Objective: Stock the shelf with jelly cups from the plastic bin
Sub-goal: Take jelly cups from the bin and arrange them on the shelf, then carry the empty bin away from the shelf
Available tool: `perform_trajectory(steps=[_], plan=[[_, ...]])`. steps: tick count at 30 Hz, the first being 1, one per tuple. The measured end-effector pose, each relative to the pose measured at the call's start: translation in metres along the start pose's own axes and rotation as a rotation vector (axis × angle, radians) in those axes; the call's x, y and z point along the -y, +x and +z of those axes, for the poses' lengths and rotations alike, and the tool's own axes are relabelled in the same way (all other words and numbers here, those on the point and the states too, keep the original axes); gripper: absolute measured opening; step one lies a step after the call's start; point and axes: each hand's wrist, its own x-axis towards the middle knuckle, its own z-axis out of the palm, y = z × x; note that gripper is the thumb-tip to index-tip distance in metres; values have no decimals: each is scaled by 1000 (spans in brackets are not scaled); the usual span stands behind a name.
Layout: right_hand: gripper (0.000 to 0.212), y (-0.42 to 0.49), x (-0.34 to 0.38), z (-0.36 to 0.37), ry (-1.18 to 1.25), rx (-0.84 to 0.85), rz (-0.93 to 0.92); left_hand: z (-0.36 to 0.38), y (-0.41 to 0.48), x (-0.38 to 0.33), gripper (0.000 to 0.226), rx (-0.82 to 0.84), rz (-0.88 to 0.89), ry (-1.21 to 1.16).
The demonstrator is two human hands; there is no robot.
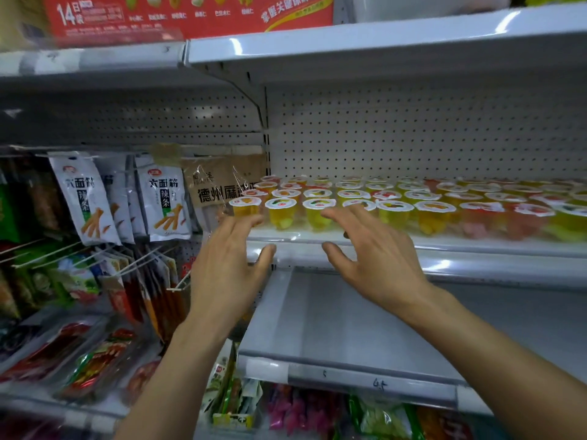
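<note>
Rows of jelly cups (394, 204) stand packed on the white shelf (476, 246), yellow ones to the left and red ones further right. Both hands reach toward the front row at its left end: the left hand (228, 262) and right hand (378, 258) are spread wide and hold nothing, with their fingertips right at the front cups; whether they touch is unclear. Snack packets (85, 198) hang to the left.

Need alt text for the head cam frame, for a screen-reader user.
The left hand and right hand, both open with fingers spread and holding nothing, stretch toward the front row of jelly cups standing in rows on a white shelf. Hanging snack packets fill the rack to the left.
</note>
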Motion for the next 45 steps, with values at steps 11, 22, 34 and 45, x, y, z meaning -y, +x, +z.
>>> perform_trajectory(steps=[11, 22, 34, 45], plan=[[47, -73, -36, -42, 12, 366, -40, 9, -77, -67, 36, 81, -114, 92], [47, -143, -47, -16, 168, 617, -180, 21, -186, -93, 40, 267, -438, 209], [41, -277, -5, 141, 645, 1227, 405, 66, -367, -10, 38, 180, -1616, -477], [25, -392, 11, 278, 730, 1361, 1173, 146, -456, 90, 80, 169, -2021, -615]])
